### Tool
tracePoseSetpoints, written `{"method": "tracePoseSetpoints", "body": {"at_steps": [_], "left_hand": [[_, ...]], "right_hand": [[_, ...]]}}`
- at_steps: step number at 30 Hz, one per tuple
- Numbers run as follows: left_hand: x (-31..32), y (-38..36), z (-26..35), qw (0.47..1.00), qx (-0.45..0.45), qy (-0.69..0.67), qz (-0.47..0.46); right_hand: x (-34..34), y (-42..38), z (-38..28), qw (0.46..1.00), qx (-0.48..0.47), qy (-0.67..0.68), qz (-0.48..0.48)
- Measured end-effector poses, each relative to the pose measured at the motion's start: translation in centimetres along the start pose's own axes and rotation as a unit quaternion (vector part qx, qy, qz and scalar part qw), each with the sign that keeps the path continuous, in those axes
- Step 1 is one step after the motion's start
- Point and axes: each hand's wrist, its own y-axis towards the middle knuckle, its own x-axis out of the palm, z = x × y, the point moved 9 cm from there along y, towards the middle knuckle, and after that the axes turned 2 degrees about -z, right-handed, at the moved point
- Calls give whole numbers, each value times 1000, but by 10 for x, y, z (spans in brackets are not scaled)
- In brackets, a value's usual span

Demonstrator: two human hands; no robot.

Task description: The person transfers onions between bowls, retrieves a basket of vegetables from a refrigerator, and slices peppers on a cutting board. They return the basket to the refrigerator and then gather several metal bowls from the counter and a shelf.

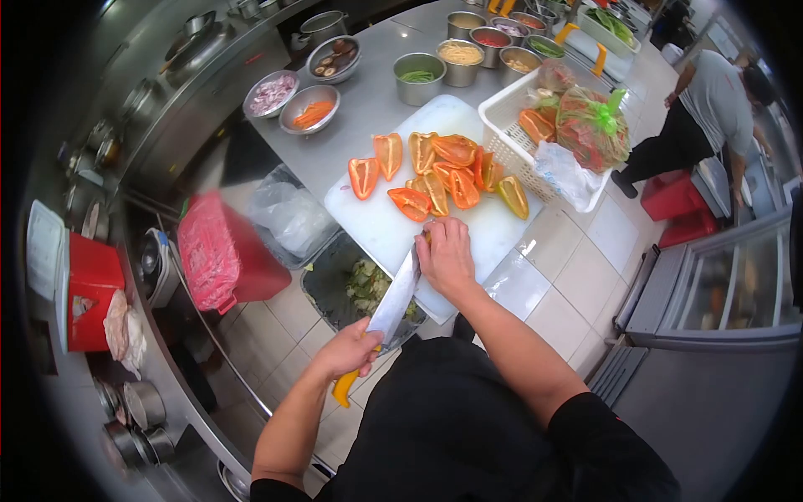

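My left hand (350, 350) is closed round a large kitchen knife (396, 294) with a yellow handle. Its blade points up and away, with the tip beside my right hand (447, 255). The right hand's fingers are curled over the near part of a white cutting board (368, 219); a sliver of yellow-orange shows at the fingertips, too small to name. Just beyond, several halved and cut orange-red bell pepper pieces (464, 189) lie in a loose pile, with one greenish-yellow piece (512, 197) at the right.
A white basket (499, 134) with bagged vegetables stands right of the board. Metal bowls of sliced carrot (310, 110) and chopped onion (272, 94) sit at left. Below is a waste bin (324, 289) with scraps, near a red bin (242, 259). Another person (711, 105) bends at right.
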Motion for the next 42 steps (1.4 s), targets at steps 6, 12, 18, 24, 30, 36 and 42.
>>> {"method": "tracePoseSetpoints", "body": {"at_steps": [6,12,18,24,30,36,42], "left_hand": [[45,32,15,997,33,2,-66],[62,-12,70,946,75,315,23],[73,-76,113,888,119,434,97],[11,-129,98,869,201,391,227],[-37,-130,36,829,193,430,300],[-2,-73,37,810,197,450,319],[25,-11,72,805,244,386,378]], "right_hand": [[-12,-4,31,988,105,28,107],[-25,-22,76,863,289,307,278],[-23,-16,89,495,378,715,317],[2,-2,56,220,430,836,260],[-26,52,23,268,381,877,116],[-86,172,11,310,347,881,85],[-216,325,122,450,261,844,126]]}}
